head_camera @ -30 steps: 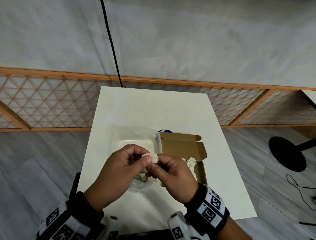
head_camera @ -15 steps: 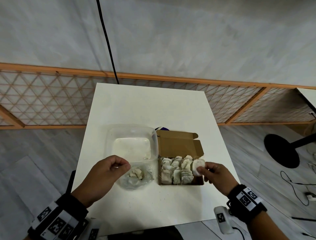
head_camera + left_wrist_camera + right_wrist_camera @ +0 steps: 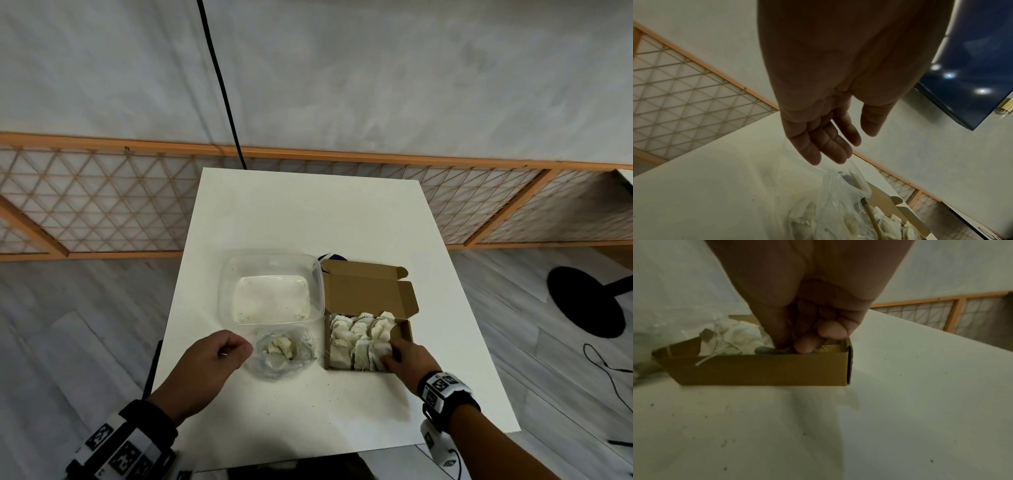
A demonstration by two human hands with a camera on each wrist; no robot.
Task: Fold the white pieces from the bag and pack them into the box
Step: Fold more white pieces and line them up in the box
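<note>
The brown cardboard box point(image 3: 406, 329) lies open on the white table, its lid flap folded back, with several folded white pieces point(image 3: 356, 339) packed in rows. My right hand point(image 3: 388, 358) reaches into the box's near right corner. There its thumb and curled fingers point(image 3: 805, 345) pinch a white piece that is mostly hidden behind the box wall point(image 3: 760, 369). The clear plastic bag point(image 3: 284, 353) with more pieces lies left of the box. Just left of the bag point(image 3: 834, 203) hovers my left hand point(image 3: 239, 349), fingers point(image 3: 828, 151) relaxed and holding nothing.
An empty clear plastic container point(image 3: 318, 284) stands behind the bag, touching the box's lid. A small purple object point(image 3: 329, 256) peeks out behind them. The white table point(image 3: 308, 212) ends close to my body. A lattice screen and a black cable stand behind it.
Both hands were together folding a piece over the bag. The right hand carried it right and lowered it into the box's near right corner. The left hand drew back beside the bag.
</note>
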